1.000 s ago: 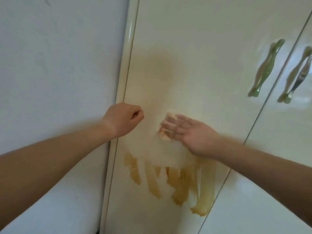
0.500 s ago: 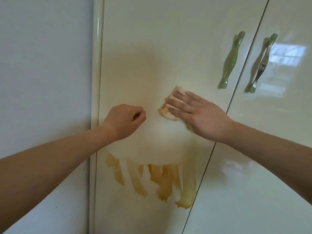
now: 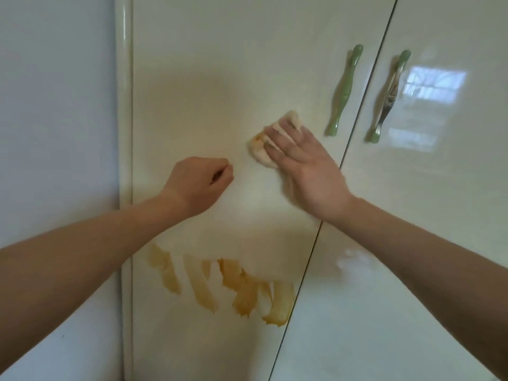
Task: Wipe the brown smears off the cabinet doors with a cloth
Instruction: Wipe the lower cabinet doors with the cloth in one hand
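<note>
My right hand point(image 3: 305, 166) presses a small pale cloth point(image 3: 261, 152), stained orange-brown, flat against the cream left cabinet door point(image 3: 209, 78). Only the cloth's edge shows past the fingertips. My left hand point(image 3: 198, 182) is a loose fist resting against the same door, to the left of the cloth, with nothing seen in it. Several brown smears point(image 3: 236, 290) streak the door below both hands. The patch of door above the smears looks wiped and paler.
A second glossy door point(image 3: 412, 243) lies to the right, past a dark gap. Each door carries a green handle point(image 3: 343, 89) point(image 3: 387, 97) near that gap. A rounded cabinet edge point(image 3: 125, 105) and a pale wall point(image 3: 55, 105) are on the left.
My right hand has slid the cloth up and to the right across the door. The left fist has stayed about where it was. The view has shifted, so the doors stand more upright.
</note>
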